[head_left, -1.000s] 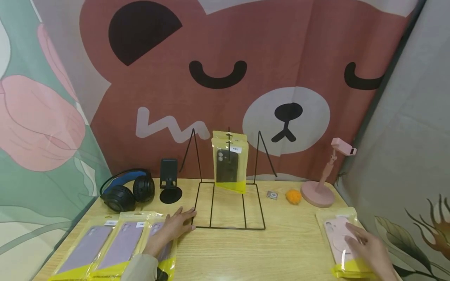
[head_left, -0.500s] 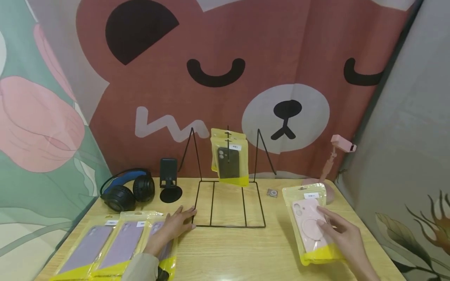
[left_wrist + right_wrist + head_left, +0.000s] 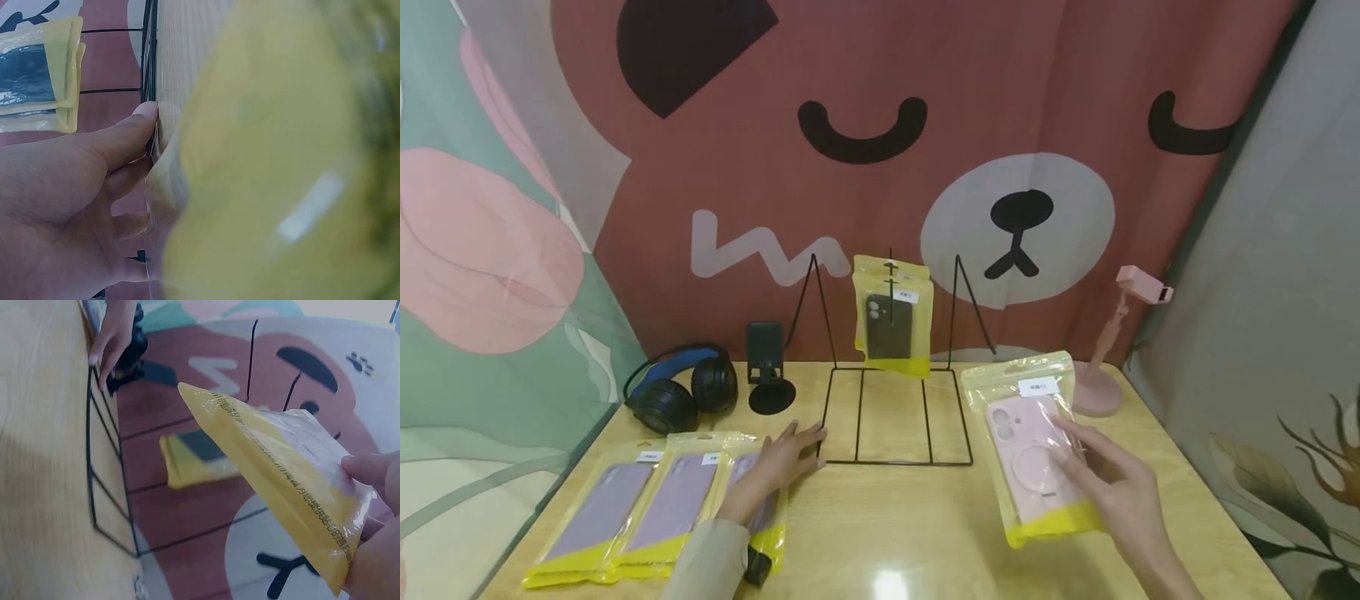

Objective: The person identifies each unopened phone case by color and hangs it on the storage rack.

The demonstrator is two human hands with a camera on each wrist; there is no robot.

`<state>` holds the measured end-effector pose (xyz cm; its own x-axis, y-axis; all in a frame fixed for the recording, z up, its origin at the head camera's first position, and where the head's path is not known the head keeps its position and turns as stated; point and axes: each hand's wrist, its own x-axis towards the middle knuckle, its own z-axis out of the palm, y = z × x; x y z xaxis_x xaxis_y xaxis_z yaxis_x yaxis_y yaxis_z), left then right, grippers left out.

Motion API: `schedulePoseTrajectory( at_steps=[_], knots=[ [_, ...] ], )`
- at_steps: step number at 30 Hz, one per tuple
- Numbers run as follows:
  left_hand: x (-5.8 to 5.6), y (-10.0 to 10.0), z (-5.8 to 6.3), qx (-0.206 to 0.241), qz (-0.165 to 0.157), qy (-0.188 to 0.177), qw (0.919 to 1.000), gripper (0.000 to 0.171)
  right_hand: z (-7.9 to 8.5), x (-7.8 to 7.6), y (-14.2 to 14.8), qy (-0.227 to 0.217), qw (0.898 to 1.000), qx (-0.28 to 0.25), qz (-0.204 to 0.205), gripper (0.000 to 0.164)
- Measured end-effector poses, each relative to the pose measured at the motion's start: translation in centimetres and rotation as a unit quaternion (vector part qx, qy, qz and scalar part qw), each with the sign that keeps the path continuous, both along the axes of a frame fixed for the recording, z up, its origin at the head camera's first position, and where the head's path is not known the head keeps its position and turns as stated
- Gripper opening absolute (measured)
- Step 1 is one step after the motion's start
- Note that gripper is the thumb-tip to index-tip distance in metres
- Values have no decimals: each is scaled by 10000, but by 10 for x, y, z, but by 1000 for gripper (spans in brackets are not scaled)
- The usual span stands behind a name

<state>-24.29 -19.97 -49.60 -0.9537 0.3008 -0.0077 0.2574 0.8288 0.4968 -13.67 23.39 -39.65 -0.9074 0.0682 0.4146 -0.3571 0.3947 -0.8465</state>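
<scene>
Pink is showing through the clear front of a yellow-edged packet [image 3: 1030, 471], which the right hand [image 3: 1123, 493] is pinching at its right side between thumb and fingers. It is leaning a little, raised above the wooden table [image 3: 887, 521], just right of a black wire rack [image 3: 895, 463]. Over at the rack's near left corner, the left hand [image 3: 781, 461] is resting with its fingers loosely extended, touching the frame rather than grasping it. Two packets are hanging one behind the other at the middle of the rack, the front packet [image 3: 887, 337] showing a dark phone case. Purple-case packets [image 3: 673, 504] are lying side by side at the near left, the left forearm crossing the rightmost. Farther back on the left, headphones [image 3: 667, 406] are sitting beside a black phone stand [image 3: 765, 346]; at the far right, a pink stand [image 3: 1097, 392] is standing.
</scene>
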Motion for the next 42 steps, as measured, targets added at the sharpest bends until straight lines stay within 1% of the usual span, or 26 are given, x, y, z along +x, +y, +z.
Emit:
schedulePoseTrajectory(
  at_steps=[4,6,8,11,12,18,23,27,30,34,37,42],
  knots=[
    [-3,0,3,-27,-14,-37,10000,57,13,2,-12,111,9994,-304,74,42],
    [-3,0,4,-43,-2,-72,10000,57,17,0,-18,182,9986,-466,148,42],
    [-4,0,5,-51,3,-94,9999,57,20,-4,-22,288,9980,-497,252,42],
    [-3,0,5,-80,-17,-138,9999,58,19,-10,-27,360,9974,-513,345,41],
    [-3,0,5,-80,-41,-140,9999,58,18,-12,-29,366,9979,-445,304,41],
    [-1,-2,4,-34,-73,-200,9998,58,8,-26,-35,171,9989,-427,68,41],
    [-3,-1,5,-57,-63,-227,9997,58,1,-45,-36,129,9992,-360,-98,41],
    [-7,-1,6,-116,-57,-221,9997,59,-3,-67,-39,269,9979,-580,-111,39],
    [-10,0,8,-144,-69,-213,9996,59,0,-82,-40,325,9972,-668,-74,37],
    [-12,1,9,-146,-45,-223,9996,59,10,-93,-46,418,9971,-632,28,35],
    [-11,0,9,-106,-21,-259,9996,59,17,-102,-51,529,9955,-774,114,33],
    [-9,0,9,-66,1,-335,9994,59,15,-121,-56,769,9935,-822,165,31]
  ],
)
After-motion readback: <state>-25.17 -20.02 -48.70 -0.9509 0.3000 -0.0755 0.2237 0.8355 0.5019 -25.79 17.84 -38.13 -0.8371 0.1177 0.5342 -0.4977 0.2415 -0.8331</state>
